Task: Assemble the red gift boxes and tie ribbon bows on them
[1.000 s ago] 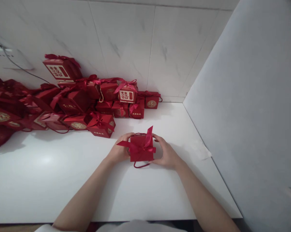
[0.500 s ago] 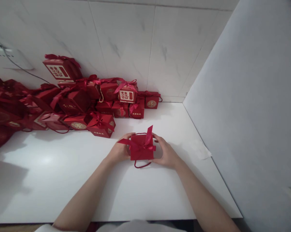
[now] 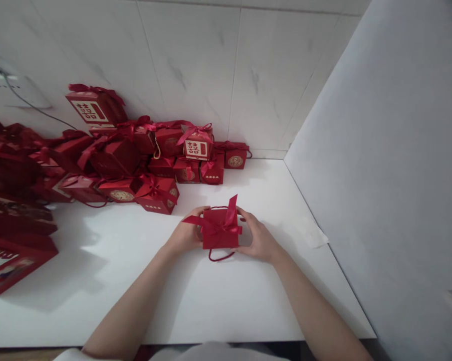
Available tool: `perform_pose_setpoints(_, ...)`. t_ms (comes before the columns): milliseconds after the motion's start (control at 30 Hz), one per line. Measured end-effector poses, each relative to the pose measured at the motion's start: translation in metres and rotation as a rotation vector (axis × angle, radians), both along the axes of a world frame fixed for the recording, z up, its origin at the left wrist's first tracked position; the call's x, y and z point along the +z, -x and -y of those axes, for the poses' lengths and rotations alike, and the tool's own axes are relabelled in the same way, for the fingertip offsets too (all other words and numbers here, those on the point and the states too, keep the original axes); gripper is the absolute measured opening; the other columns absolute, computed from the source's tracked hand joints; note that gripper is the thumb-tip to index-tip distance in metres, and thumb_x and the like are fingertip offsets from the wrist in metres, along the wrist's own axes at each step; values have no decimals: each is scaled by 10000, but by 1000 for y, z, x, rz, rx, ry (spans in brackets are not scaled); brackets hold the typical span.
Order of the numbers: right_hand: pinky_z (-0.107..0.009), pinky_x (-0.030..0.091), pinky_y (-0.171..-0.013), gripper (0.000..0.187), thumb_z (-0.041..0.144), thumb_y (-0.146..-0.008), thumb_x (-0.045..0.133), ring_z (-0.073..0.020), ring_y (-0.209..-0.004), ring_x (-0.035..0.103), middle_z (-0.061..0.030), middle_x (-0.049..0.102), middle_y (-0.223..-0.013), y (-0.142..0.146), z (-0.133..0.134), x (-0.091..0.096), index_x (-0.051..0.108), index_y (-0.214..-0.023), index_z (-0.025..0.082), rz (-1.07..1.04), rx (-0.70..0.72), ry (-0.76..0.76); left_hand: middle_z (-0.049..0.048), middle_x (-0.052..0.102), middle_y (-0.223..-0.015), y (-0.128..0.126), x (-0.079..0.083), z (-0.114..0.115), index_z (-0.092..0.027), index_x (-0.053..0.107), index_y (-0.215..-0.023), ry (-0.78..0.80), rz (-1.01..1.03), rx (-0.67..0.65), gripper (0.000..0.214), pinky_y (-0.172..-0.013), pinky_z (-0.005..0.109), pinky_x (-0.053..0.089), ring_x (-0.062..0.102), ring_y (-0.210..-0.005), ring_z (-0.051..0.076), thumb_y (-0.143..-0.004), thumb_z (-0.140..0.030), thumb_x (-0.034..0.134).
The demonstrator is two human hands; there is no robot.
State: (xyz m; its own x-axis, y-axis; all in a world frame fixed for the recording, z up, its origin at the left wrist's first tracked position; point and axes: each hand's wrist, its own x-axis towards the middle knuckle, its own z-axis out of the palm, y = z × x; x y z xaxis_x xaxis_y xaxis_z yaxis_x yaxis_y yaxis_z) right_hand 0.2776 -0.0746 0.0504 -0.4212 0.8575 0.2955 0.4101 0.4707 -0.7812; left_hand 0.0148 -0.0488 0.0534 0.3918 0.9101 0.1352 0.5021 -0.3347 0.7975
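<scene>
A small red gift box (image 3: 219, 231) with a red ribbon bow on top and a cord handle sits on the white table (image 3: 218, 301) between both hands. My left hand (image 3: 186, 231) grips its left side with the fingers curled round it. On the box's right side my right hand (image 3: 256, 236) holds it the same way.
A pile of several red gift boxes (image 3: 136, 160) with ribbons lies along the marble wall at the back left. A larger red box (image 3: 11, 258) is at the left edge. A grey panel (image 3: 391, 150) closes off the right side.
A larger red box has come into view at the left edge of the table. Both hands and the small box have stayed in place.
</scene>
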Motion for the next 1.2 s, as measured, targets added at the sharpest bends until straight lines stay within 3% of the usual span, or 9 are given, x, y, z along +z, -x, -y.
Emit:
perform_pose_setpoints(300, -526, 441, -1071, 1037, 375, -719, 812, -331, -1327, 472, -96, 411, -1507, 0, 0, -2, 176, -1537, 335, 3, 1, -10, 103, 551, -1367, -2, 3, 0, -268, 407, -1411, -15, -4, -5, 961, -890, 410, 579, 623, -1145, 328, -570, -377, 861)
perform_pose_setpoints(700, -512, 438, -1080, 1008, 307, -711, 809, -315, -1315, 472, -71, 437, -1482, 1, 5, 13, 213, -1523, 352, 0, 10, -47, 117, 547, -1382, 1, -3, 0, -254, 392, -1395, -156, -34, 4, 821, -1052, 456, 473, 549, -1259, 311, -686, -339, 797)
perform_pose_setpoints(833, -518, 435, -1079, 1004, 354, -695, 822, -326, -1325, 455, -99, 431, -1474, 2, 3, 6, 239, -1511, 316, -32, -28, -67, 129, 455, -1487, 4, -5, -3, -263, 312, -1480, -148, -51, -37, 928, -1064, 447, 464, 492, -1328, 321, -696, -376, 797)
perform_pose_setpoints(900, -529, 441, -1064, 950, 441, -698, 815, -342, -1314, 464, -130, 445, -1453, 0, -1, -2, 298, -1480, 280, -75, -71, -87, 146, 465, -1482, 7, -7, -6, -240, 357, -1471, -136, -58, -47, 864, -1041, 439, 480, 502, -1321, 330, -727, -389, 769)
perform_pose_setpoints(967, -520, 476, -1009, 782, 530, -770, 733, -328, -1208, 558, -140, 558, -1324, -4, -5, -10, 383, -1411, 249, -171, -112, -78, 148, 537, -1421, 11, -9, -11, -220, 408, -1450, -104, -9, -45, 735, -1036, 427, 483, 554, -1273, 309, -796, -379, 701)
perform_pose_setpoints(1033, -478, 539, -874, 536, 568, -893, 565, -271, -911, 676, -86, 687, -983, -9, -9, -16, 467, -1304, 238, -309, -183, 6, 133, 593, -1363, 16, -12, -17, -219, 382, -1470, -58, 121, -23, 669, -1064, 429, 458, 583, -1246, 273, -855, -348, 613)
perform_pose_setpoints(1100, -421, 558, -723, 385, 560, -970, 410, -212, -604, 628, 2, 614, -649, -11, -12, -19, 536, -1144, 241, -433, -308, 99, 119, 625, -1321, 22, -16, -23, -222, 350, -1483, -30, 275, 61, 642, -1072, 443, 445, 590, -1239, 248, -868, -280, 524)
perform_pose_setpoints(1133, -402, 552, -689, 366, 554, -985, 373, -197, -547, 591, 22, 566, -587, -10, -12, -20, 548, -1067, 244, -471, -370, 123, 117, 642, -1290, 24, -17, -26, -216, 372, -1465, -33, 331, 132, 622, -1060, 450, 453, 603, -1219, 241, -855, -247, 491)
perform_pose_setpoints(1200, -399, 550, -750, 348, 553, -980, 388, -202, -646, 619, -4, 599, -677, -7, -12, -21, 547, -987, 244, -509, -449, 104, 111, 675, -1202, 28, -18, -31, -192, 459, -1383, -68, 385, 292, 565, -1016, 440, 482, 642, -1138, 228, -818, -205, 461)
